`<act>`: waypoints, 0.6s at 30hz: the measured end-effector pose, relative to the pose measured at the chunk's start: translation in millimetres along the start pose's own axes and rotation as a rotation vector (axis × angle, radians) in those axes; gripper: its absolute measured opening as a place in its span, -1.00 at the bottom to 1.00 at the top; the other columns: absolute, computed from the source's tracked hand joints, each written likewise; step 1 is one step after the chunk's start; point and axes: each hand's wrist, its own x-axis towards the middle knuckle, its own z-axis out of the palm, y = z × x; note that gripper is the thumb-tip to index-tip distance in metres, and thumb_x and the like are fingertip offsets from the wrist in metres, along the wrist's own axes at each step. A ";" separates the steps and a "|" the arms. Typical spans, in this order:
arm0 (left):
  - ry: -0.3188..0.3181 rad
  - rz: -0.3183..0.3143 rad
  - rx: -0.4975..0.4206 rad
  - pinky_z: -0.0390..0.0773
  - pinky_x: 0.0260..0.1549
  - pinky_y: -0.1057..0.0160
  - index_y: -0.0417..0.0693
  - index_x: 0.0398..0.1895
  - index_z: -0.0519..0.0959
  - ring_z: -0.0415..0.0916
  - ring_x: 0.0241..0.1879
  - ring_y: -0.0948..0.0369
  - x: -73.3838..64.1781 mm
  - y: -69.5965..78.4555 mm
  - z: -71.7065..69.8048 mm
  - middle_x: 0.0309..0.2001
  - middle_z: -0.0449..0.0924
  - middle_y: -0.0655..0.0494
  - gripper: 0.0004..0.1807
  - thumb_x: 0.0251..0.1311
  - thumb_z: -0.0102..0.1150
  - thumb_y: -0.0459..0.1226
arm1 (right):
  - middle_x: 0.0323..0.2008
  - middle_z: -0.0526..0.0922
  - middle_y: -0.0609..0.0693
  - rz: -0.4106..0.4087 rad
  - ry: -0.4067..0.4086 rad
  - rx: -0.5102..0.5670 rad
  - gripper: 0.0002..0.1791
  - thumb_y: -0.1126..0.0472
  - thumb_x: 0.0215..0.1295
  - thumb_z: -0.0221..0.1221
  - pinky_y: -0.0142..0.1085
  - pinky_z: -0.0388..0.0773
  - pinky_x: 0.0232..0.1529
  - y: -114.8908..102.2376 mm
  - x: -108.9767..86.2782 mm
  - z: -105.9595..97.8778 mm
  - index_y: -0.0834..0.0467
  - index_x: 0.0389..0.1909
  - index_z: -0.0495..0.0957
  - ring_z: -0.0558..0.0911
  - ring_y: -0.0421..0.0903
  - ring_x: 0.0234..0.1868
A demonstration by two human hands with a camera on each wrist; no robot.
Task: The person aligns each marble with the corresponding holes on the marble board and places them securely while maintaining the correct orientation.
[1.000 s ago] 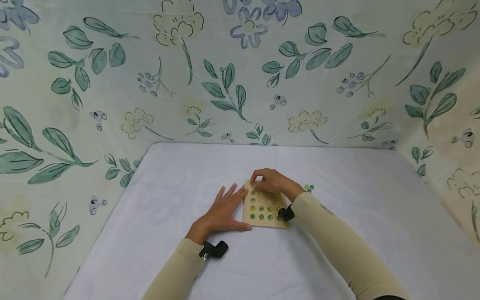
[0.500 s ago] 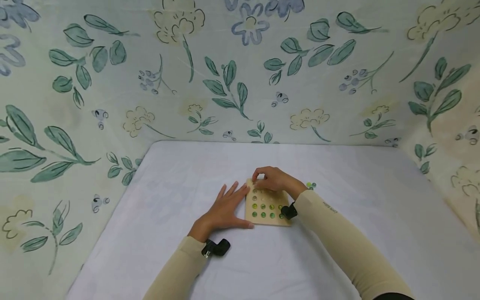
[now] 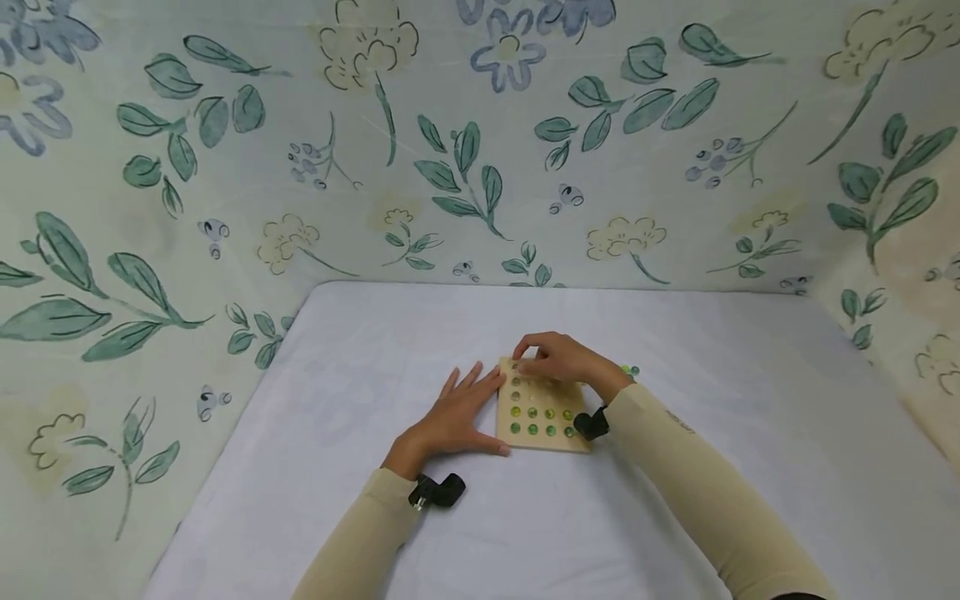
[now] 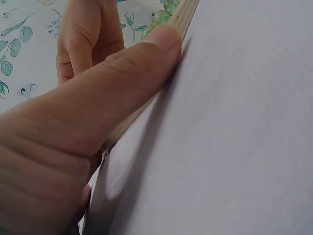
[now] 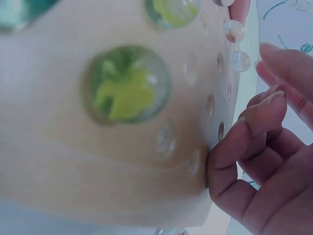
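Head view: left hand (image 3: 448, 419) lay spread against board (image 3: 543, 442) at left, likely steadying it; right hand (image 3: 568, 358) bent over far-left marbles (image 3: 516, 382), pinch unclear.

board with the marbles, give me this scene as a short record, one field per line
surface: white table
board: pale, flat on the table, with holes
green marbles: in the two near rows
clear marbles: in the left column, farther back
loose marbles: on the table, right of the board
left hand: fingers spread at the board's left edge, thumb against its near edge
right hand: bent over the far left corner; grip unclear
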 end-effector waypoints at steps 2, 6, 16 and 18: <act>0.004 -0.001 0.000 -0.45 0.41 -0.07 0.08 0.55 -0.06 -0.38 0.52 0.10 0.6 -0.6 0.5 0.54 -0.14 0.21 0.28 -0.19 0.27 0.42 | -0.36 0.58 0.02 -0.017 0.005 0.000 -0.74 0.05 0.36 0.17 -0.29 0.44 -0.37 0.9 -1.3 -0.5 -0.01 0.02 0.56 0.50 -0.08 -0.39; 0.012 -0.004 -0.001 -0.46 0.41 -0.05 0.10 0.55 -0.05 -0.38 0.52 0.11 1.5 -0.5 3.1 0.54 -0.14 0.22 0.30 -0.24 0.27 0.43 | -0.37 0.57 0.02 -0.026 0.023 -0.002 -0.75 0.06 0.36 0.18 -0.29 0.44 -0.36 5.1 -6.7 -1.7 -0.01 0.00 0.57 0.50 -0.07 -0.39; 0.027 -0.014 -0.003 -0.45 0.42 -0.01 0.11 0.54 0.00 -0.36 0.52 0.13 2.0 -0.3 4.7 0.53 -0.10 0.23 0.30 -0.27 0.28 0.44 | -0.40 0.59 0.04 -0.048 0.074 0.015 -0.76 0.11 0.32 0.21 -0.29 0.47 -0.38 15.9 -29.6 -12.8 0.04 -0.02 0.60 0.50 -0.06 -0.41; 0.033 -0.013 0.001 -0.44 0.42 -0.01 0.10 0.54 0.00 -0.36 0.52 0.13 2.1 -0.5 4.4 0.53 -0.10 0.22 0.30 -0.27 0.28 0.44 | -0.42 0.57 0.05 -0.045 0.079 0.033 -0.74 0.11 0.32 0.22 -0.28 0.47 -0.40 17.1 -35.3 -15.5 0.06 -0.01 0.60 0.49 -0.05 -0.42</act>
